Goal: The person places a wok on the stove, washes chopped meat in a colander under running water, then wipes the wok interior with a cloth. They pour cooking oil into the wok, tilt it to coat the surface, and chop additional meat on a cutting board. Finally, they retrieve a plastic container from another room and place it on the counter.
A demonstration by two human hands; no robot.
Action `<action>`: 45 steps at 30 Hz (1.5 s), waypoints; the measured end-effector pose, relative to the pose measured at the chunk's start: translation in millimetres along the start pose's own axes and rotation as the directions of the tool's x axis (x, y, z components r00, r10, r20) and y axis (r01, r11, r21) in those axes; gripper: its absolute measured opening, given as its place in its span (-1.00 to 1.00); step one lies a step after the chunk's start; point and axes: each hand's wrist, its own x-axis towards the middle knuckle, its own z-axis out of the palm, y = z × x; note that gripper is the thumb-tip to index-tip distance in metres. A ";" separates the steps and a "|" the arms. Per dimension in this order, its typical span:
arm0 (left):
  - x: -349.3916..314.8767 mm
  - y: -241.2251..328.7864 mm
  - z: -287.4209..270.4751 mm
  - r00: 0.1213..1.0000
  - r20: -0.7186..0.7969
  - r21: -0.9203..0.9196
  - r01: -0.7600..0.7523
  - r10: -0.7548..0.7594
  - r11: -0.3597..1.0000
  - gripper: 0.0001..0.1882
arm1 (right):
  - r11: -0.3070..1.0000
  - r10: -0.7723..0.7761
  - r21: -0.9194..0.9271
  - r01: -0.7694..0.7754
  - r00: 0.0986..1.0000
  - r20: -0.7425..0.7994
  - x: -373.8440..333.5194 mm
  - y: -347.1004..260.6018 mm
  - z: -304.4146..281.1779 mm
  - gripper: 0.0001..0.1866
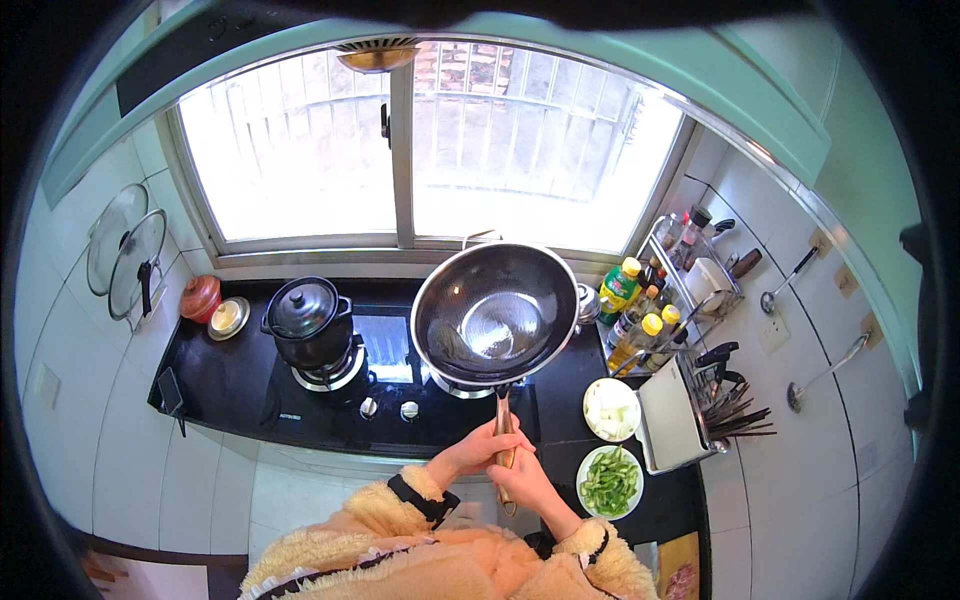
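Note:
A dark wok point(480, 315) with a shiny inside is held up over the right burner of the gas stove point(335, 400), its bowl turned partly toward me. Nothing shows inside it but bright reflections. Both hands are wrapped round its long handle. My left hand point(474, 447) grips nearer the bowl, and my right hand point(526, 478) closes lower down, touching the left. The handle's end sticks out below my fingers. Whether the wok touches the burner point(462, 389) cannot be seen clearly. On the left burner stands a black lidded pot point(305, 322).
To the right lie a plate of white slices point(612, 410) and a plate of cut green peppers point(609, 483). Behind them stand sauce and oil bottles point(635, 335), a rack with knives and chopsticks point(735, 400). A red pot point(200, 299) sits far left; meat lies on a cutting board point(680, 560).

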 end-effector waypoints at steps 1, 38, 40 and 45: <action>-0.1 -3.5 -1.8 1.000 -0.022 0.009 0.012 -0.011 1.000 -0.76 | 0.999 0.018 0.030 -0.018 1.000 -0.002 1.1 1.9 1.0 -0.72; -4.4 -28.9 -110.4 0.965 -0.116 -0.020 0.235 -0.236 0.972 -0.78 | 0.979 0.021 0.201 -0.023 1.000 0.013 70.5 136.1 51.2 -0.67; -3.3 -28.9 -115.1 0.954 -0.136 -0.023 0.268 -0.269 0.963 -0.79 | 0.972 0.118 0.197 -0.127 0.991 0.058 72.0 135.8 52.1 -0.60; -4.0 -23.2 -124.1 0.935 -0.111 -0.042 0.333 -0.336 0.942 -0.79 | 0.984 -0.009 0.177 -0.014 0.991 0.130 71.5 127.5 50.5 -0.56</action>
